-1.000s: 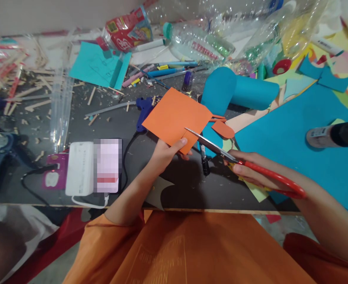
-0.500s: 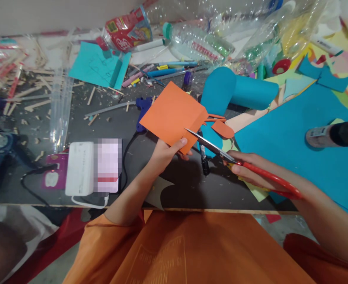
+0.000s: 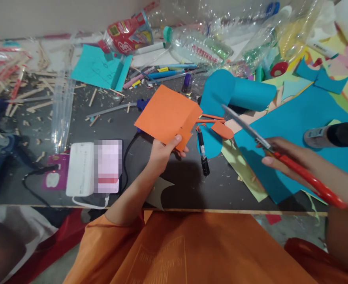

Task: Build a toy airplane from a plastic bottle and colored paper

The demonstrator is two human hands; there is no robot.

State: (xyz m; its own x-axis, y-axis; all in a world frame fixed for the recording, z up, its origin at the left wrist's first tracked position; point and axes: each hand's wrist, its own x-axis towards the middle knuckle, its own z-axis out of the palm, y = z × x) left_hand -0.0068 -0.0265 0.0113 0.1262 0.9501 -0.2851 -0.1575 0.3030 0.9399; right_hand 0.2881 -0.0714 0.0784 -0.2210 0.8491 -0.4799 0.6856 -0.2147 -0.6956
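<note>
My left hand [image 3: 166, 152] pinches the lower corner of an orange paper sheet [image 3: 168, 112], thumb on top and fingers beneath. A cut shows near the sheet's lower right edge, by the thumb. Off to the right, my right hand [image 3: 283, 157] is wrapped round red-handled scissors [image 3: 305, 175], whose blades look closed and point up and left, apart from the sheet. Between the hands a black marker [image 3: 202, 154] lies over blue paper. A small orange paper piece [image 3: 222, 129] and thin orange strips lie just above it.
Blue sheets [image 3: 283, 138] and a black-capped bottle [image 3: 333, 135] lie on the right. Plastic bottles [image 3: 197, 43] line the back. At the left are a phone [image 3: 108, 165], a white power bank [image 3: 80, 169], glue guns and wood scraps. A person's leg shows at lower left.
The scissors and my right hand have moved right, away from the orange sheet, and their blades have come together. My left hand and the sheet have shifted slightly left.
</note>
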